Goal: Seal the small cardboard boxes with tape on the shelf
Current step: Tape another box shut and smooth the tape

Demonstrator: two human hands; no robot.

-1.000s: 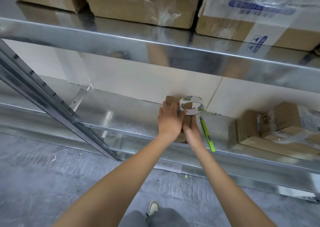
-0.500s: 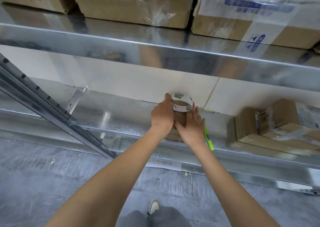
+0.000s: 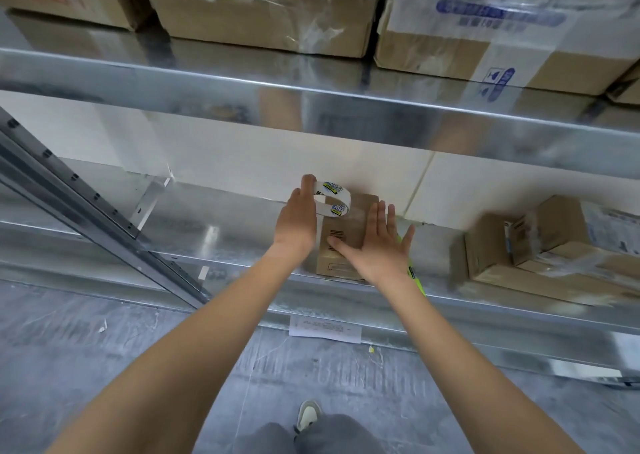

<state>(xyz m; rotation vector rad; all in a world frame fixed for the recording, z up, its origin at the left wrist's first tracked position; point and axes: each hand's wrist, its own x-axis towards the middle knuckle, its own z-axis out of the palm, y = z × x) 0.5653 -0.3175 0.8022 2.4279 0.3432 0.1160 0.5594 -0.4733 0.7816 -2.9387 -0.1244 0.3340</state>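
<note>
While left hand (image 3: 297, 223) holds tape roll (image 3: 333, 200) above box (image 3: 346, 235) on lower shelf (image 3: 214, 242), right hand (image 3: 375, 249) lies flat, fingers straight, on box top. Advice: press strip flat along seam before pulling more. Box closed; contents unseen. Sealed boxes (image 3: 550, 245) well right.

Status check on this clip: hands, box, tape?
Left hand holds tape roll over small box. Right hand open, flat beside box. Green cutter behind right wrist.
</note>
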